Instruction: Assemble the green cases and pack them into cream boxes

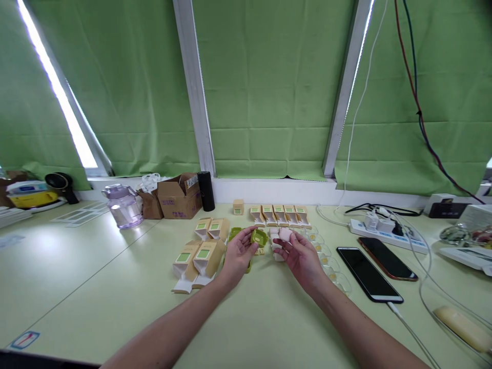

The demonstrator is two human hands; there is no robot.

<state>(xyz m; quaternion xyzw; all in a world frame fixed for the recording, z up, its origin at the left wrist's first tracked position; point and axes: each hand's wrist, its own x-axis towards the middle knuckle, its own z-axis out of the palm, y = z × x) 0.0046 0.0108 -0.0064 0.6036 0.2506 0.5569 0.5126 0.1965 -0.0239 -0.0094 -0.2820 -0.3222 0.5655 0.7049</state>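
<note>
My left hand [240, 251] holds a small green tray [259, 237] between thumb and fingers, its hollow side facing up. In my right hand [302, 256] a small white rounded block [285, 234] is pinched, close to the tray but apart from it. More white blocks [277, 253] stand on the table under the right fingers. Other green trays [234, 233] lie behind and beneath the left hand, partly hidden by it. Clear round plastic pieces with yellow centres [328, 262] are lined up to the right of my right hand.
Open kraft boxes [209, 256] stand left of my hands, with a row of more boxes [279, 215] behind. Two phones [369, 274] and a power strip [388, 236] with cables lie right. A purple jug [123, 206], a cardboard carton [180, 196] and a black cylinder [206, 191] stand back left.
</note>
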